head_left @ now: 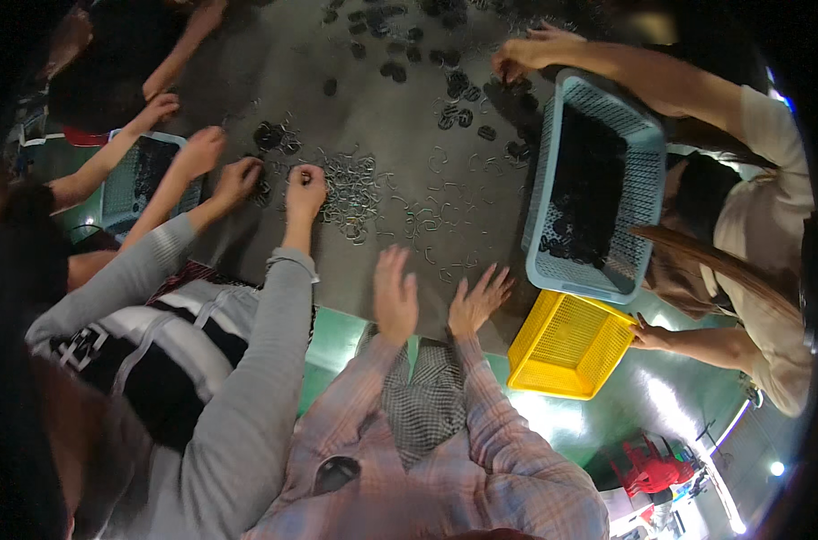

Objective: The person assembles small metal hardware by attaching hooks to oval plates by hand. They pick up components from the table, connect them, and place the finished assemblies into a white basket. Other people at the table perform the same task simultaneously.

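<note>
My left hand (395, 299) is at the near edge of the dark table (337, 265), its fingers stretched out and holding nothing. To its right, my right hand (477, 302) is spread palm down near the same edge, also holding nothing. Just beyond my hands lie scattered small bent metal wire pieces (425, 219), with a denser pile of them (350, 191) farther left. Small black oval pieces (464, 118) lie in loose groups farther across the table. What both kinds of parts belong to is too small to tell.
At the right, a person's arm reaches over a blue-grey basket (539, 207) with black pieces inside; a lower hand holds a yellow basket (553, 385). On my left, a grey-sleeved co-worker's hands (305, 187) are at the wire pile. Another blue basket (112, 193) stands far left.
</note>
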The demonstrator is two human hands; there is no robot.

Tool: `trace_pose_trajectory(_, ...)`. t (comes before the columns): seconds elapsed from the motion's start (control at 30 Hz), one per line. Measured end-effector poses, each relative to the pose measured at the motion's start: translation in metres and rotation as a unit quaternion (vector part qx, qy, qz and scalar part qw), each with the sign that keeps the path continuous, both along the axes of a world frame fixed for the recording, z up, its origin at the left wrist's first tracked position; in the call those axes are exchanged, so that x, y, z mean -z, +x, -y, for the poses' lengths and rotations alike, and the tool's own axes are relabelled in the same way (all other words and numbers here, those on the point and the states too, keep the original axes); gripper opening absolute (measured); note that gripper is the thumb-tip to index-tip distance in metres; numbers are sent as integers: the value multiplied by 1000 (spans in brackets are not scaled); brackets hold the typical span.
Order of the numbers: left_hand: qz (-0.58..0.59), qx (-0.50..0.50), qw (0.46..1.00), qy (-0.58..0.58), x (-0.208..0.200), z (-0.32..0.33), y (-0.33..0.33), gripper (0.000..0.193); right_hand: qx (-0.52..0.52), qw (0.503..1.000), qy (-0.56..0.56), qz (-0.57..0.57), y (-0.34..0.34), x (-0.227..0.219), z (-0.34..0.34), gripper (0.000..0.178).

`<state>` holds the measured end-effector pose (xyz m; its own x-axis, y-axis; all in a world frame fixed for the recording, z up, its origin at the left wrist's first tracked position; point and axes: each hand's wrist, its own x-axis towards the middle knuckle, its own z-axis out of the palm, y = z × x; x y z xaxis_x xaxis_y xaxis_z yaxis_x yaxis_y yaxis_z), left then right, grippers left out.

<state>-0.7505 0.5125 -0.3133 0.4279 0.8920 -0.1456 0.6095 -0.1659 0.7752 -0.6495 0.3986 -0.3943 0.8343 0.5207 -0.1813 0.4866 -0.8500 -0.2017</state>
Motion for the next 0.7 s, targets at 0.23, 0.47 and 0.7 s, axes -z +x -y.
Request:
trace_pose_trajectory(0.23,-183,-23,981,52,82,9,-37,55,-23,996,72,50,78,10,-148,69)
trace_pose_trajectory(0.47,-186,-86,973,108,101,-1,-28,54,-310,936,146,-79,75,6,-147,67)
trace_pose_trajectory(0.7,-234,-73,961,126,100,-2,-28,55,-277,943,173,-69,75,20,-168,67)
